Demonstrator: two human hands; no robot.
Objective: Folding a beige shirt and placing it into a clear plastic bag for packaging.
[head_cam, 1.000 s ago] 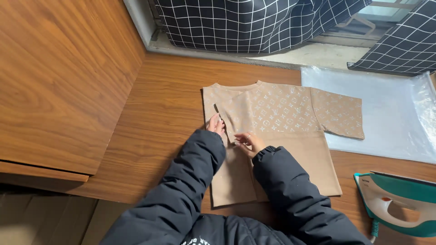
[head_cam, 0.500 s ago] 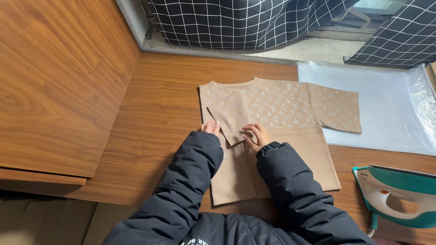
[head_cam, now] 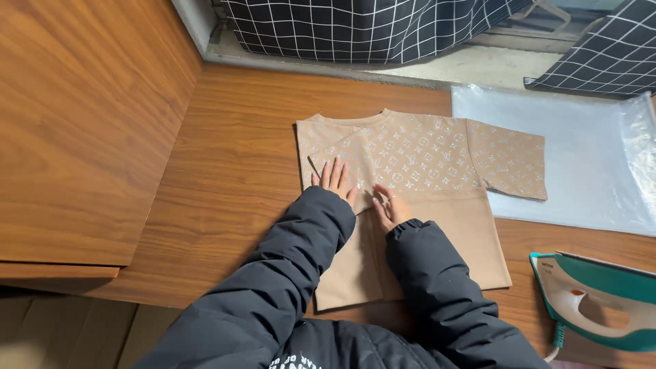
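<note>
Sleeves of dark puffy fabric lead to the left hand (head_cam: pixel 335 179) and right hand (head_cam: pixel 388 209), both flat and open on a tan patterned shirt (head_cam: pixel 424 154), partly folded on the wooden tabletop (head_cam: pixel 239 150); clear plastic sheet (head_cam: pixel 581 150) beyond.

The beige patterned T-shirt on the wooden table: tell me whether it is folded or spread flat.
Partly folded. The beige patterned T-shirt's left side is turned over its front under both hands; its other short sleeve lies spread.
</note>
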